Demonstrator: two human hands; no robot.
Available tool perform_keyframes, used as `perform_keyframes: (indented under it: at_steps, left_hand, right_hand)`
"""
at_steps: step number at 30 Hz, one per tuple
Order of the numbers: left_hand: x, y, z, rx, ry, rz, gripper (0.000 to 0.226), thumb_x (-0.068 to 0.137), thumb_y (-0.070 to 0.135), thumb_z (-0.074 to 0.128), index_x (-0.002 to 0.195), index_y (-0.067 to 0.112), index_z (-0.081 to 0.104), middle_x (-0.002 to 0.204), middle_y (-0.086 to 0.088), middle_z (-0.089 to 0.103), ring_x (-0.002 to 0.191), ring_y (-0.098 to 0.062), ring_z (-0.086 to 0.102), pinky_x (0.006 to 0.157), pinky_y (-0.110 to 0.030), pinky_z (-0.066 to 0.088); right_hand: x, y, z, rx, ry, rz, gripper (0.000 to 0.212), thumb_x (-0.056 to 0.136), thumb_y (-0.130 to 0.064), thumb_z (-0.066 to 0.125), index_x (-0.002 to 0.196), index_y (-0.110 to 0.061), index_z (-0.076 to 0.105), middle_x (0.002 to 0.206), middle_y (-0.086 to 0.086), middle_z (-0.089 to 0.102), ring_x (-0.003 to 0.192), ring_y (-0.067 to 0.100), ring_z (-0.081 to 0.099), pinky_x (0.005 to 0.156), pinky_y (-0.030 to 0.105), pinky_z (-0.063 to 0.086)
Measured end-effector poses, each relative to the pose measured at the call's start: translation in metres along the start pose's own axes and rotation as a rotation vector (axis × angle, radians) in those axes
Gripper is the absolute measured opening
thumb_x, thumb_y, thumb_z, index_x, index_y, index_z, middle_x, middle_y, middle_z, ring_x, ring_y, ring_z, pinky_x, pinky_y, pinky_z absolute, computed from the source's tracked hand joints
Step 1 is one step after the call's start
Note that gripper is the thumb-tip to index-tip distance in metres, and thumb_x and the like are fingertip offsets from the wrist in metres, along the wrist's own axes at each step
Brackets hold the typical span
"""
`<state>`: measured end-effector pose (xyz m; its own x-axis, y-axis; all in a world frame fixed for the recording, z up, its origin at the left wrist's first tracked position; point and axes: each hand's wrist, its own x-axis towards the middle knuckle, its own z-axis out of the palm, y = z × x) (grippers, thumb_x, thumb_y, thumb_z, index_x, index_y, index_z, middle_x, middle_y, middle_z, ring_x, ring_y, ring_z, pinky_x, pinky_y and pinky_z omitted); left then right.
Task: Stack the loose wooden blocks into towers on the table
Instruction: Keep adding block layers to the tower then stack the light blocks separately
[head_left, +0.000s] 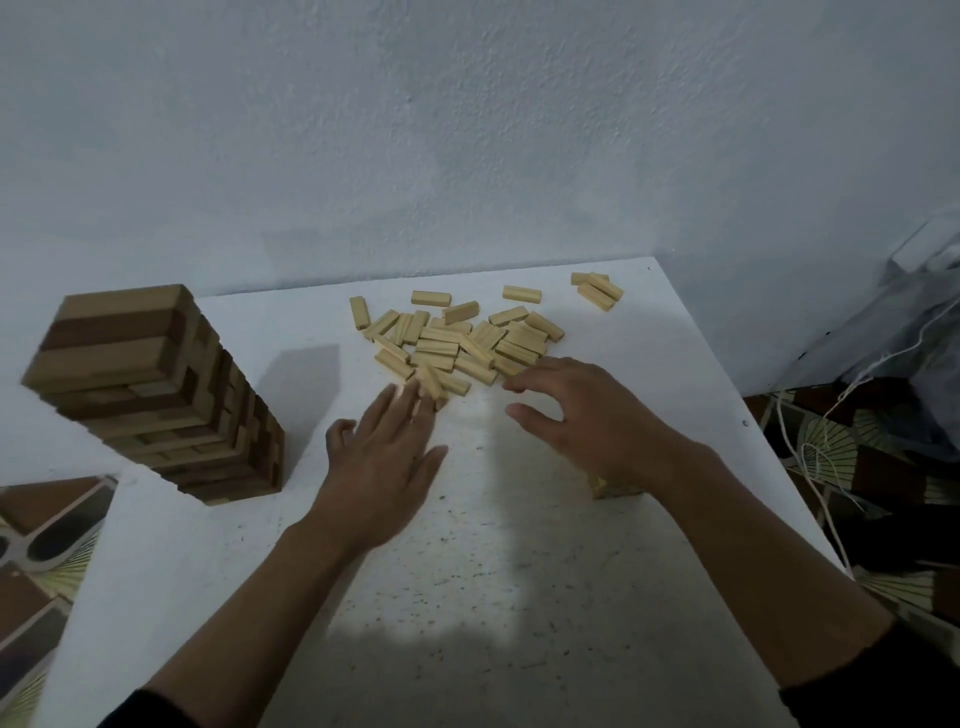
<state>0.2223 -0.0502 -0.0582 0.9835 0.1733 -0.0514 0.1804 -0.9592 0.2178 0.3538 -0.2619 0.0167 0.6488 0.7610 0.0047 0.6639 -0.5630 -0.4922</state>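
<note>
On the white bench a finished tower of light and dark wooden blocks stood at the left, near the far edge and leaning a little in the wide lens. The pile of loose blocks lay scattered flat at the far middle of the bench, pale pieces overlapping at odd angles, with a small cluster of three blocks apart at the far right corner. The left hand lay palm down with its fingers straight and spread, released, the tips touching the nearest blocks of the pile. The right hand hovered just beside the pile's near right edge, fingers loosely curled and grasping nothing. One more block showed beneath the right wrist (mostly hidden by it). A pale blue wall rose behind the bench, a patterned floor showed at both sides, and a white cord trailed at the right.
</note>
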Motion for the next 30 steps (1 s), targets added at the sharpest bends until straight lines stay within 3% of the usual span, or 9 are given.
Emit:
perform_keyframes:
  at_steps: [3,8,13,17,21,25,30]
  left_hand:
    - [-0.011,-0.007,0.006,0.006,-0.035,0.027,0.072,0.099,0.062,0.003,0.161,0.028,-0.005,0.166,0.01,-0.021,0.151,-0.011,-0.026,0.121,-0.052,0.003]
    - [-0.033,-0.018,0.01,-0.038,0.012,0.092,0.068,0.102,0.062,0.008,0.161,0.031,-0.002,0.166,0.009,-0.018,0.151,-0.008,-0.025,0.12,-0.048,-0.01]
    - [-0.056,-0.032,0.013,-0.125,0.082,0.173,0.059,0.106,0.054,0.02,0.16,0.03,0.02,0.169,0.007,0.005,0.155,-0.009,-0.006,0.124,-0.052,0.006]
    - [-0.062,-0.036,0.016,-0.25,0.167,0.21,0.048,0.108,0.032,0.029,0.153,0.02,0.042,0.166,0.001,0.025,0.155,-0.013,0.013,0.123,-0.052,0.02]
    - [-0.06,-0.034,0.014,-0.316,0.209,0.199,0.05,0.103,0.008,0.037,0.153,0.013,0.041,0.163,-0.002,0.032,0.154,-0.014,0.019,0.123,-0.052,0.025]
    - [-0.055,-0.028,0.016,-0.232,0.235,0.199,0.056,0.098,0.0,0.051,0.152,0.012,0.041,0.155,-0.014,0.038,0.144,-0.028,0.036,0.112,-0.053,0.04]
    - [-0.053,-0.026,0.015,-0.228,0.254,0.177,0.052,0.097,0.001,0.055,0.148,0.012,0.049,0.15,-0.016,0.04,0.132,-0.031,0.048,0.107,-0.05,0.047]
  right_hand:
    - [0.015,-0.029,0.018,-0.095,-0.071,-0.062,0.043,0.103,-0.032,0.049,0.145,-0.02,0.05,0.146,0.0,0.053,0.134,0.019,0.045,0.111,0.043,0.039]
    - [0.03,-0.061,0.066,-0.237,-0.109,-0.1,0.047,0.103,-0.025,0.044,0.15,-0.018,0.042,0.161,0.0,0.03,0.145,0.025,0.026,0.112,0.048,0.036]
    - [0.024,-0.064,0.096,-0.154,-0.017,-0.067,0.048,0.099,-0.016,0.05,0.147,-0.018,0.047,0.152,-0.001,0.044,0.142,0.023,0.029,0.11,0.044,0.033]
    - [0.016,-0.058,0.105,-0.094,0.078,-0.07,0.044,0.093,-0.011,0.055,0.136,-0.02,0.06,0.137,0.001,0.052,0.134,0.021,0.036,0.104,0.043,0.038]
    - [0.022,-0.055,0.103,-0.134,0.188,-0.056,0.045,0.094,-0.02,0.052,0.139,-0.015,0.057,0.147,0.007,0.043,0.139,0.026,0.033,0.103,0.045,0.037]
    - [0.033,-0.055,0.102,-0.195,0.114,-0.006,0.056,0.097,-0.022,0.052,0.151,-0.011,0.039,0.156,0.003,0.034,0.145,0.023,0.023,0.106,0.047,0.032]
    - [0.032,-0.053,0.107,-0.234,0.252,-0.048,0.038,0.088,-0.014,0.064,0.126,-0.01,0.064,0.127,0.003,0.053,0.124,0.023,0.047,0.095,0.042,0.038]
